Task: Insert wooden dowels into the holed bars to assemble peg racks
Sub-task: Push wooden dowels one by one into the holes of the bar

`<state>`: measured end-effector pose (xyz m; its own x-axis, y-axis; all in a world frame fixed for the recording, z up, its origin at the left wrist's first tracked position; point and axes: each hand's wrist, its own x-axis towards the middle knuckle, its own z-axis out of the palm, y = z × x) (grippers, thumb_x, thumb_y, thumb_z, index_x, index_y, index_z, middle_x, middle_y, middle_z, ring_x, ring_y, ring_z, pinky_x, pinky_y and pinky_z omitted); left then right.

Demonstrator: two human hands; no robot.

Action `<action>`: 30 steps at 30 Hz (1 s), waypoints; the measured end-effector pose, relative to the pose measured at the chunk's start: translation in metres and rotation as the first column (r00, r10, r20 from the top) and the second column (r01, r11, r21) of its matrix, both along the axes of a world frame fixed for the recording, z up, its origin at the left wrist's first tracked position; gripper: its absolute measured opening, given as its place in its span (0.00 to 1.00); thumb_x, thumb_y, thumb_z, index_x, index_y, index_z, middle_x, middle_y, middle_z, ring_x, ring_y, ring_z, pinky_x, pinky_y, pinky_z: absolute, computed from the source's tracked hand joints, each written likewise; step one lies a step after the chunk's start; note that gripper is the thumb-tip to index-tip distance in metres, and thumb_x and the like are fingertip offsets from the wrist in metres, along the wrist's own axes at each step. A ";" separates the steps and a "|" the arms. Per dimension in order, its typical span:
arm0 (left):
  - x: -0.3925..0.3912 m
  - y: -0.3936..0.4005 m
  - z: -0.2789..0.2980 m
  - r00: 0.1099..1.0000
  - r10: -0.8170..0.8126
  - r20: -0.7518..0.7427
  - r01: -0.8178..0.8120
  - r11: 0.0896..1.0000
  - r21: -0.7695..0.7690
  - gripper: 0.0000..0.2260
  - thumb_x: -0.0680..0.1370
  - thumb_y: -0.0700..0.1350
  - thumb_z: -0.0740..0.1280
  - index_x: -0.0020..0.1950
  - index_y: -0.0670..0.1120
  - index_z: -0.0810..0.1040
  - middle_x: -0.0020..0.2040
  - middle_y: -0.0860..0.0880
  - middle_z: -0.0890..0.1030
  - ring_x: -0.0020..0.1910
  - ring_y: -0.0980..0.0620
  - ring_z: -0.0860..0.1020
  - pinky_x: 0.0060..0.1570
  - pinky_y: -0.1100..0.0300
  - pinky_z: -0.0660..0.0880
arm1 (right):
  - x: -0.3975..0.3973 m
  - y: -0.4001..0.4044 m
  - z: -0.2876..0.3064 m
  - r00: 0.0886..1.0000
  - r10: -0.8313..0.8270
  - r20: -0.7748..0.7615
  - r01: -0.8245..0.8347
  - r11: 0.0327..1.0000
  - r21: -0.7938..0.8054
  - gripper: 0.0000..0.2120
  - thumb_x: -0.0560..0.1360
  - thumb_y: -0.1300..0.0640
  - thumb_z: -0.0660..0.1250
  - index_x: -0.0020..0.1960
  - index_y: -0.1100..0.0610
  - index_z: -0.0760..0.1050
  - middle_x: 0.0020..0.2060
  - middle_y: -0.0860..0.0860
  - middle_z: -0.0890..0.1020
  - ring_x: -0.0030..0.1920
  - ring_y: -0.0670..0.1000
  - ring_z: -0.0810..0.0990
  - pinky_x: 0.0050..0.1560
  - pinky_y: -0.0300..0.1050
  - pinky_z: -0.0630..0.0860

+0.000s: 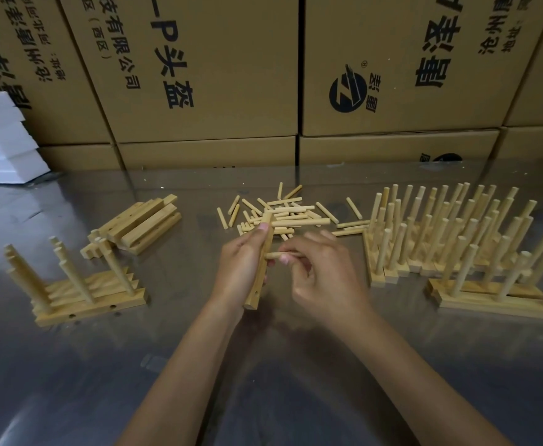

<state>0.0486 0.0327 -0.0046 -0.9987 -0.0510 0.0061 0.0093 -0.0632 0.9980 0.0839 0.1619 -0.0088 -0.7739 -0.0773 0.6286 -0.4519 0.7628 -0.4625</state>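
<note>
Head view, looking down onto a reflective grey tabletop (70,365). The left hand (241,268) grips a pale rectangular wooden bar with drilled holes (260,272), fingers curled round its long side and the thumb lying along its upper part; the bar is held above the table, roughly upright and tilted slightly, its lower end nearest the viewer. The right hand (325,278) pinches a short round wooden dowel (276,255) between thumb and fingertips, the remaining fingers curled; the dowel lies nearly horizontal, its left end touching the side of the bar; whether it has entered a hole cannot be told. Beyond the hands lies a loose heap of plain wooden dowels (283,214), scattered at mid-table. To the left rear, a stack of unfilled holed bars (144,223); to the left front, several bars with upright pegs (83,284), set side by side. To the right, a dense group of finished peg racks (457,233) stands upright. Brown printed cardboard cartons (199,75) form a wall behind the table; white foam blocks (3,140) sit at the far left.
</note>
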 end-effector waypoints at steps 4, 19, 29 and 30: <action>-0.004 -0.001 0.000 0.998 0.060 0.032 -0.061 0.997 0.036 0.12 0.82 0.52 0.64 0.47 0.48 0.84 0.34 0.49 0.80 0.29 0.56 0.76 0.29 0.62 0.70 | 0.001 0.002 0.003 0.991 -0.122 -0.064 0.126 0.990 0.065 0.17 0.75 0.51 0.69 0.64 0.48 0.76 0.54 0.43 0.77 0.57 0.46 0.69 0.57 0.47 0.65; -0.032 -0.049 -0.010 0.940 0.125 0.317 -0.234 0.913 0.333 0.11 0.85 0.49 0.57 0.51 0.48 0.77 0.33 0.49 0.74 0.26 0.53 0.69 0.27 0.61 0.66 | -0.095 -0.016 -0.034 0.955 -0.238 0.178 0.209 0.964 0.167 0.16 0.78 0.57 0.63 0.65 0.51 0.76 0.59 0.46 0.77 0.64 0.50 0.69 0.64 0.48 0.64; -0.035 -0.055 -0.012 0.932 0.093 0.351 -0.232 0.896 0.379 0.12 0.84 0.49 0.58 0.59 0.45 0.76 0.32 0.49 0.74 0.26 0.54 0.70 0.26 0.62 0.67 | -0.109 -0.023 -0.035 0.945 -0.294 0.142 0.260 0.940 0.219 0.05 0.77 0.56 0.65 0.52 0.50 0.76 0.51 0.46 0.78 0.57 0.51 0.70 0.59 0.47 0.63; -0.035 -0.054 -0.011 0.932 0.091 0.350 -0.230 0.895 0.381 0.12 0.84 0.49 0.57 0.58 0.45 0.76 0.32 0.49 0.74 0.26 0.54 0.70 0.25 0.62 0.66 | -0.102 -0.021 -0.032 0.956 -0.257 0.145 0.228 0.955 0.188 0.04 0.78 0.57 0.64 0.51 0.50 0.75 0.49 0.46 0.78 0.55 0.51 0.72 0.58 0.48 0.64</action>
